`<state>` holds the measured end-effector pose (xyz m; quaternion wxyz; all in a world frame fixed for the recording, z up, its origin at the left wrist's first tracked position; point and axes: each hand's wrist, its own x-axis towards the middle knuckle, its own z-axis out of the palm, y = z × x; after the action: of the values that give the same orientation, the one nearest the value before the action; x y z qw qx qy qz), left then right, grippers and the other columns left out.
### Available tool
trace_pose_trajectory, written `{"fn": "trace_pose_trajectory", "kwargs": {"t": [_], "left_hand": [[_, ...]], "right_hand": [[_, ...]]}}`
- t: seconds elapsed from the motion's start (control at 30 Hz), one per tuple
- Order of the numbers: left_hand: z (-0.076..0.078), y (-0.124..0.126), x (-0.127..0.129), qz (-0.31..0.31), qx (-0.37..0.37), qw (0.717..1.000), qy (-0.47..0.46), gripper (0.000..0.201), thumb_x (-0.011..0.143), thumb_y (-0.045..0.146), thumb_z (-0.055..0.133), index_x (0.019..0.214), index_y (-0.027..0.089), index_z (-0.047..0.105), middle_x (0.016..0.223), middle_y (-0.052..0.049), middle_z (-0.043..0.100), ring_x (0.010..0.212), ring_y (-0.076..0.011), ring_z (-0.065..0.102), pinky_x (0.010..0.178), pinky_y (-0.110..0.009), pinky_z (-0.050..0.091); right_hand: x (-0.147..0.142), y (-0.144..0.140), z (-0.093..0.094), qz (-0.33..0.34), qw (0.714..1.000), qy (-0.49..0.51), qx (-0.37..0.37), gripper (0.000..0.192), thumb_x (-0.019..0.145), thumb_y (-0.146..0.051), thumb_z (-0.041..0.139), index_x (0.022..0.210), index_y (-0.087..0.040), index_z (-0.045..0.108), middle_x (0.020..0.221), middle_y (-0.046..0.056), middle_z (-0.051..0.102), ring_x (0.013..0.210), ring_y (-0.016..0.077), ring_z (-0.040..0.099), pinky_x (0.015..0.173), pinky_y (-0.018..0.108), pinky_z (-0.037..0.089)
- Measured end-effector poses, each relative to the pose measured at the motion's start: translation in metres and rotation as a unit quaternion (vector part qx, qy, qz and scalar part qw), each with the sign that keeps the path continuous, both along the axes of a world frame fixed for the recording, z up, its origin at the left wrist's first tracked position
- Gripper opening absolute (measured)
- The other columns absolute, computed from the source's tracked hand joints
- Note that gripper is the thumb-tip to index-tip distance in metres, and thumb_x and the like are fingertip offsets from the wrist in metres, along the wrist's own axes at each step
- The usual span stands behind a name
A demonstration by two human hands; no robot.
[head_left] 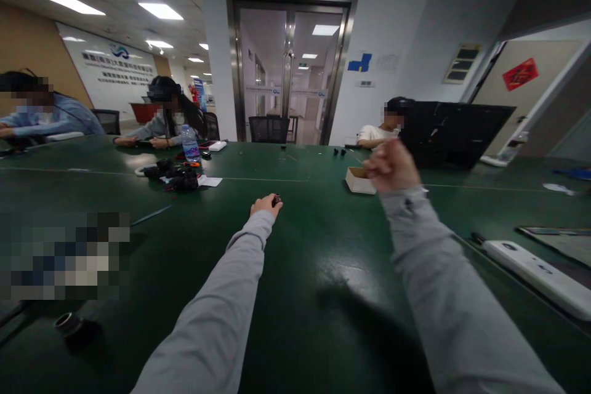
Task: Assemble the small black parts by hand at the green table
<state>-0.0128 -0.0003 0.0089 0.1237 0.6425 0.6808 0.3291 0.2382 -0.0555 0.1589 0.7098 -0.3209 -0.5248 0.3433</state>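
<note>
A person in grey sleeves stretches both arms out over a long dark green desk (300, 295) in an office meeting room, where three other people sit at work along the far edge and the far left corner. The left hand (265, 204) rests low on the desk toward its middle, fingers curled round a small dark object (276, 200) that peeps out at the fingertips; what the object is cannot be made out. The right hand (391, 166) is raised clear of the surface and balled into a loose fist, knuckles forward, and whether anything lies inside it cannot be told. Just beyond that fist a small open cardboard box (357, 180) sits on the desk, with a few tiny dark parts (340, 151) scattered farther toward the far edge. A white oblong device (535, 271) lies along the right edge, a water bottle (189, 143) and a heap of black gear (178, 175) stand near a seated co-worker at the far left, and a small dark ring-shaped cap (66, 322) lies near the front left corner. The likely risk is the small object slipping from so light a pinch at full reach and rolling away over the glossy top; the raised right forearm could also knock the box.
</note>
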Motion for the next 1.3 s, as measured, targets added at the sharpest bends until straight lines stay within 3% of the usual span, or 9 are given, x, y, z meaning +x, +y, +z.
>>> {"fn": "trace_pose_trajectory", "kwargs": {"t": [0.07, 0.13, 0.23, 0.3, 0.4, 0.5, 0.7, 1.03, 1.3], "left_hand": [[-0.001, 0.003, 0.012, 0.005, -0.008, 1.000, -0.010, 0.024, 0.069, 0.046, 0.056, 0.086, 0.029, 0.060, 0.088, -0.005, 0.064, 0.090, -0.0246, 0.055, 0.080, -0.038, 0.038], [-0.003, 0.007, 0.021, 0.012, -0.011, 0.998, -0.060, 0.023, 0.069, 0.046, 0.057, 0.085, 0.029, 0.059, 0.086, -0.003, 0.065, 0.087, -0.0226, 0.057, 0.080, -0.037, 0.039], [-0.009, 0.016, 0.029, 0.006, 0.023, 0.983, -0.184, 0.022, 0.070, 0.039, 0.058, 0.088, 0.027, 0.056, 0.086, -0.002, 0.064, 0.083, -0.0186, 0.059, 0.078, -0.033, 0.042], [-0.010, 0.022, 0.031, -0.012, 0.076, 0.952, -0.296, 0.024, 0.070, 0.031, 0.059, 0.092, 0.022, 0.054, 0.088, -0.003, 0.064, 0.081, -0.0154, 0.059, 0.077, -0.029, 0.044], [-0.008, 0.026, 0.033, -0.045, 0.124, 0.893, -0.430, 0.021, 0.071, 0.022, 0.057, 0.091, 0.016, 0.052, 0.090, -0.006, 0.063, 0.082, -0.0134, 0.060, 0.075, -0.025, 0.046], [-0.005, 0.023, 0.035, -0.086, 0.113, 0.872, -0.469, 0.017, 0.070, 0.020, 0.056, 0.087, 0.014, 0.054, 0.087, -0.007, 0.063, 0.080, -0.0142, 0.059, 0.072, -0.026, 0.048], [-0.008, 0.018, 0.029, -0.099, 0.123, 0.905, -0.395, 0.019, 0.063, 0.021, 0.065, 0.080, 0.014, 0.061, 0.077, -0.005, 0.063, 0.073, -0.0147, 0.059, 0.072, -0.028, 0.049], [-0.014, 0.025, 0.016, -0.119, 0.118, 0.908, -0.384, 0.023, 0.064, 0.022, 0.063, 0.086, 0.015, 0.064, 0.084, -0.006, 0.065, 0.081, -0.0156, 0.060, 0.078, -0.029, 0.048], [-0.017, 0.027, 0.014, -0.094, 0.084, 0.904, -0.410, 0.023, 0.064, 0.028, 0.065, 0.082, 0.013, 0.064, 0.074, -0.006, 0.066, 0.068, -0.0154, 0.062, 0.069, -0.029, 0.050]], "right_hand": [[-0.026, 0.022, -0.029, 0.071, 0.994, 0.036, -0.076, 0.024, 0.080, -0.036, 0.053, 0.071, -0.014, 0.055, 0.062, -0.002, 0.060, 0.036, -0.0015, 0.040, 0.050, 0.019, 0.045], [-0.056, 0.040, -0.069, 0.118, 0.977, 0.060, -0.167, 0.023, 0.070, -0.034, 0.065, 0.065, -0.014, 0.053, 0.050, -0.002, 0.057, 0.034, 0.0035, 0.042, 0.043, 0.021, 0.048], [-0.091, 0.057, -0.122, 0.107, 0.967, 0.055, -0.226, 0.018, 0.074, -0.031, 0.060, 0.069, -0.014, 0.056, 0.052, 0.000, 0.058, 0.041, 0.0073, 0.052, 0.045, 0.022, 0.051], [-0.106, 0.062, -0.139, 0.117, 0.963, 0.042, -0.239, 0.014, 0.075, -0.030, 0.058, 0.075, -0.016, 0.057, 0.057, 0.000, 0.060, 0.044, 0.0083, 0.055, 0.046, 0.023, 0.052], [-0.117, 0.066, -0.144, 0.170, 0.953, 0.033, -0.250, 0.013, 0.075, -0.030, 0.058, 0.081, -0.019, 0.057, 0.062, 0.000, 0.062, 0.049, 0.0100, 0.059, 0.049, 0.024, 0.053], [-0.118, 0.069, -0.144, 0.223, 0.938, 0.054, -0.258, 0.013, 0.073, -0.025, 0.059, 0.085, -0.019, 0.058, 0.064, -0.001, 0.063, 0.053, 0.0122, 0.061, 0.051, 0.026, 0.054], [-0.106, 0.070, -0.147, 0.238, 0.921, 0.105, -0.291, 0.009, 0.073, -0.010, 0.056, 0.080, -0.015, 0.059, 0.061, 0.002, 0.063, 0.051, 0.0141, 0.062, 0.055, 0.028, 0.055], [-0.102, 0.072, -0.151, 0.206, 0.939, 0.095, -0.257, 0.017, 0.066, -0.007, 0.065, 0.080, -0.013, 0.059, 0.064, 0.003, 0.064, 0.054, 0.0140, 0.063, 0.053, 0.024, 0.056], [-0.101, 0.072, -0.153, 0.220, 0.942, 0.095, -0.233, 0.017, 0.066, -0.003, 0.064, 0.079, -0.013, 0.061, 0.066, 0.004, 0.063, 0.059, 0.0154, 0.065, 0.060, 0.026, 0.057]]}}
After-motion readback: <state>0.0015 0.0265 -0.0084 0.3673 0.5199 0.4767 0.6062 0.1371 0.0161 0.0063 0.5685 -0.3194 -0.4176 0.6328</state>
